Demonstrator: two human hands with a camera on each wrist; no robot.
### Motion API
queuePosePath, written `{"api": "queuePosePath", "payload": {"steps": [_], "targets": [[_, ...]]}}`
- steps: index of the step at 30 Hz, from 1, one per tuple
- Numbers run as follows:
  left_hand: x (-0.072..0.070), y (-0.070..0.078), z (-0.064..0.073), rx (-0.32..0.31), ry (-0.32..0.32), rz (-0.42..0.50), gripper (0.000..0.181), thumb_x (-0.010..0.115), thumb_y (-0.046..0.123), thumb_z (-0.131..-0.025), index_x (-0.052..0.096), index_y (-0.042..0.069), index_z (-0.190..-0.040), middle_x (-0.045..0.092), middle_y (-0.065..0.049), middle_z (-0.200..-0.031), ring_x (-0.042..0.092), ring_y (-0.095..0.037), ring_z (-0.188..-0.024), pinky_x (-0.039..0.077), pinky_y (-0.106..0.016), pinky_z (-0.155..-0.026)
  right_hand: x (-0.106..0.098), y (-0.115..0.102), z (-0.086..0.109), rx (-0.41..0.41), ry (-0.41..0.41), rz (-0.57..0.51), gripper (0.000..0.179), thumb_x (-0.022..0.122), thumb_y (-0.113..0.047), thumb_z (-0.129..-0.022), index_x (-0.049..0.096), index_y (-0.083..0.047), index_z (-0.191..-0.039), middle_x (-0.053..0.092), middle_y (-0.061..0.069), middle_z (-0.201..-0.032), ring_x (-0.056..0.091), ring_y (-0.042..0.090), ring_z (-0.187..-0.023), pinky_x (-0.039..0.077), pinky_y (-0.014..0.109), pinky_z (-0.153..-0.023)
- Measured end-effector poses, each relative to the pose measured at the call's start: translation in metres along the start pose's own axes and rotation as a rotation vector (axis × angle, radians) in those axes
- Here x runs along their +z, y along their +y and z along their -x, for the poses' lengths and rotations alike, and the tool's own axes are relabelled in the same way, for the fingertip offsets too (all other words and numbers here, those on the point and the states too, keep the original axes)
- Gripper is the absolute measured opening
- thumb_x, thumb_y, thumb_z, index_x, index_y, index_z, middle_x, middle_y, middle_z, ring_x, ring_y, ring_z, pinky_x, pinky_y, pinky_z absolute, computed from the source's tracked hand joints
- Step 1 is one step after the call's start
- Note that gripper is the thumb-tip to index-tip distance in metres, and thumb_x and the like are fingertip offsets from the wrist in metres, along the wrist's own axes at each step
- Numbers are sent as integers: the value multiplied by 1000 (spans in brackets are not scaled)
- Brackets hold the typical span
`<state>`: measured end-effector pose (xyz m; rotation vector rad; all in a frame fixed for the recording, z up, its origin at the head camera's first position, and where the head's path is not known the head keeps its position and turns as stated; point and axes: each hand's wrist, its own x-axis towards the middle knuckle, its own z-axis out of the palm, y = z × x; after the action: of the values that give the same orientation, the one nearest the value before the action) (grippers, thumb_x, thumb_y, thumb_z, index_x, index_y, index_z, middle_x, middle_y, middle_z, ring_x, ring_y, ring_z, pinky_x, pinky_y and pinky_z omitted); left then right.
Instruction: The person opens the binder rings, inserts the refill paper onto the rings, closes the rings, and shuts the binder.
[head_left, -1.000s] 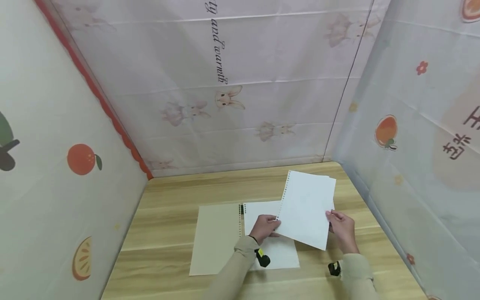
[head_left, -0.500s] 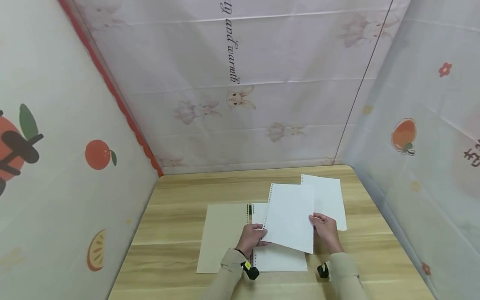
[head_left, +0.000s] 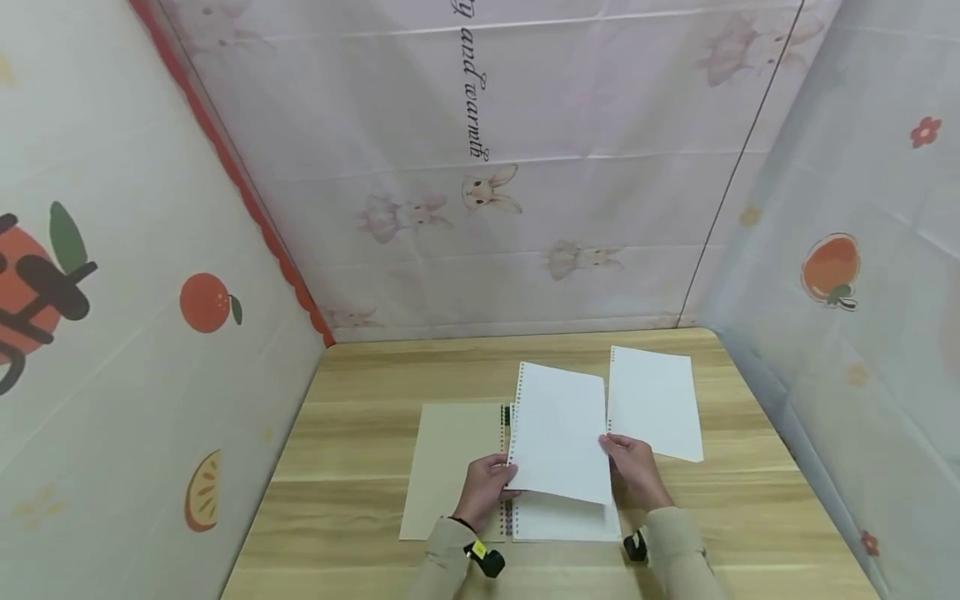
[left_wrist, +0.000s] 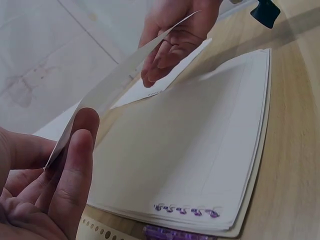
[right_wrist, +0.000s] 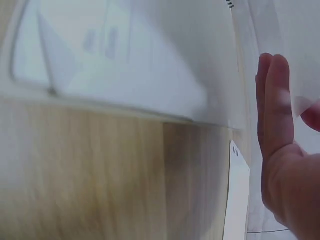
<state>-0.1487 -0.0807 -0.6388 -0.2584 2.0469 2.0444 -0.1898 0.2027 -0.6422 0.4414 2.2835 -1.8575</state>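
A white loose-leaf sheet (head_left: 561,433) with punched holes along its left edge is held tilted above an open loose-leaf notebook. My left hand (head_left: 483,490) pinches its lower left edge, thumb on top; the left wrist view shows the paper bending up from those fingers. At the right edge, my right hand (head_left: 636,471) pinches the sheet between thumb and straight fingers. Below, the notebook's beige cover (head_left: 452,475) lies flat at left, its white page stack (left_wrist: 220,130) at right, partly hidden by the sheet. Purple binder rings (left_wrist: 175,233) show at the stack's holed edge.
Another white punched sheet (head_left: 655,404) lies on the wooden table (head_left: 360,467), behind and right of the notebook. Printed fabric walls (head_left: 480,275) enclose the table at the back and both sides.
Both hands have carried the held sheet leftward and slightly toward me, from above the right side to over the notebook's page stack. The other sheet at right has come fully into view.
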Motion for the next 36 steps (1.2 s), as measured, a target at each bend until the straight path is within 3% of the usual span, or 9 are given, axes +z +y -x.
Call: {"api": "queuePosePath", "payload": {"steps": [5,11,16,19,22,25,27,31,36], "targets": [[-4,-2,4,14,17,12,39,64,11,-101,59,-9,-134,75,-25,-118,78,-23,-93,65,-33,-77,8,-1,2,19,-30,-38,53,65,-29,-102,58,11,-136,70,29,-126,73,16,-93,62,31,-80],[-7,-8,11,6,-8,-40,38,67,15,-100,60,-6,-132,76,-22,-113,77,-21,-89,64,-36,-77,13,-3,7,-12,-18,-28,46,68,-19,-100,61,14,-132,63,33,-136,71,17,-99,60,27,-81],[-20,-10,10,97,-51,-227,44,65,30,-102,63,-3,-131,77,-18,-114,74,-16,-94,61,-30,-79,14,-2,9,6,-6,-3,46,67,-21,-100,62,11,-132,63,32,-137,71,19,-101,59,27,-81],[-33,-8,6,198,-19,-371,43,62,35,-104,66,1,-130,75,-13,-116,71,-17,-101,58,-30,-84,14,-1,11,18,-8,12,47,66,-22,-100,61,9,-134,61,31,-140,71,27,-109,61,32,-88],[-47,-8,3,320,40,-555,42,62,36,-103,67,4,-129,70,-13,-124,67,-27,-113,57,-41,-95,12,0,14,26,-6,32,46,66,-23,-100,62,8,-134,61,30,-140,69,34,-118,60,39,-95],[-60,-12,3,416,94,-751,44,66,35,-101,66,2,-131,61,-21,-138,58,-41,-129,50,-56,-105,10,0,17,34,-7,45,45,66,-23,-100,62,9,-132,64,30,-136,69,37,-118,59,43,-97],[-67,-15,5,437,101,-857,49,69,33,-99,64,0,-134,52,-28,-148,48,-48,-138,42,-64,-111,10,1,19,47,-6,44,45,66,-23,-100,62,9,-131,66,30,-132,71,36,-114,60,42,-96],[-75,-23,8,398,78,-1005,63,74,36,-94,57,0,-143,37,-32,-160,30,-54,-149,28,-69,-119,10,4,21,55,-5,34,45,66,-22,-100,62,10,-131,66,31,-131,72,36,-111,61,40,-93],[-78,-30,9,358,48,-1088,73,72,44,-94,50,4,-151,28,-29,-166,21,-53,-154,24,-69,-121,11,9,21,54,-5,50,45,65,-22,-100,61,11,-131,63,33,-135,68,42,-119,60,43,-96]]}}
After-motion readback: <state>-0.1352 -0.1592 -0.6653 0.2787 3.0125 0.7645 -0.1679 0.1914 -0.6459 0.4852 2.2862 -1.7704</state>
